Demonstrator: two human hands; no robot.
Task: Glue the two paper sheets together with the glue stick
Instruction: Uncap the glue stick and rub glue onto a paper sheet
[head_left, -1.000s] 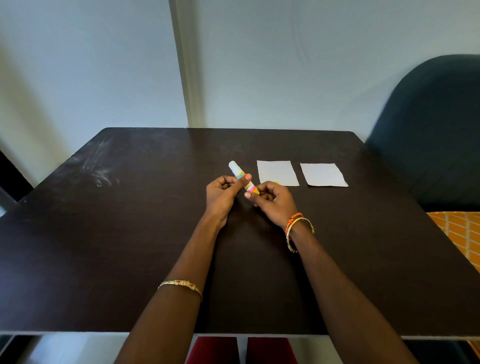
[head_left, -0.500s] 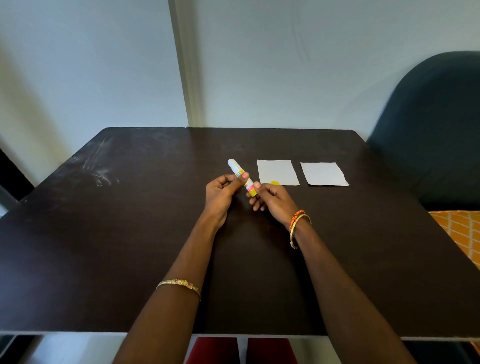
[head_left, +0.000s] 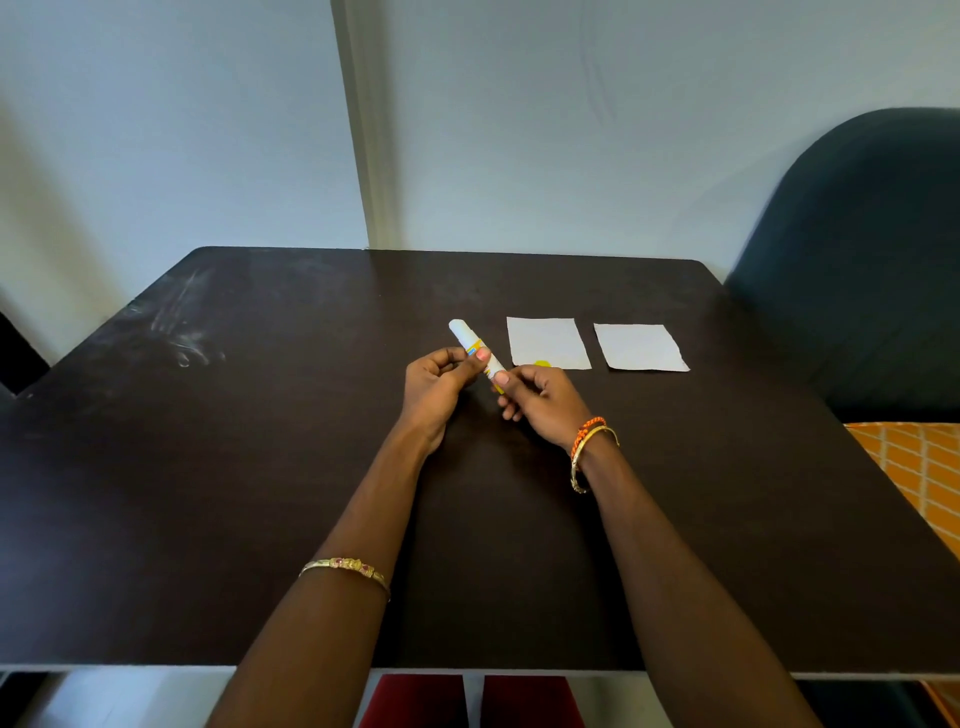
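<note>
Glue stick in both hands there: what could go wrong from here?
1. The glue stick is held above the table by fingers only; twisting it could let it slip.
2. The two sheets lie loose and apart, so rubbing glue on one may push or crumple it unless a hand pins it.

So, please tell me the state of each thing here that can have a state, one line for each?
glue stick: lifted off the table, tilted, held by both hands.
left hand: grips the glue stick's middle.
right hand: pinches the stick's yellow lower end.
left paper sheet: flat on the table, a small yellow thing at its near edge.
right paper sheet: flat, apart from the other sheet.
</note>
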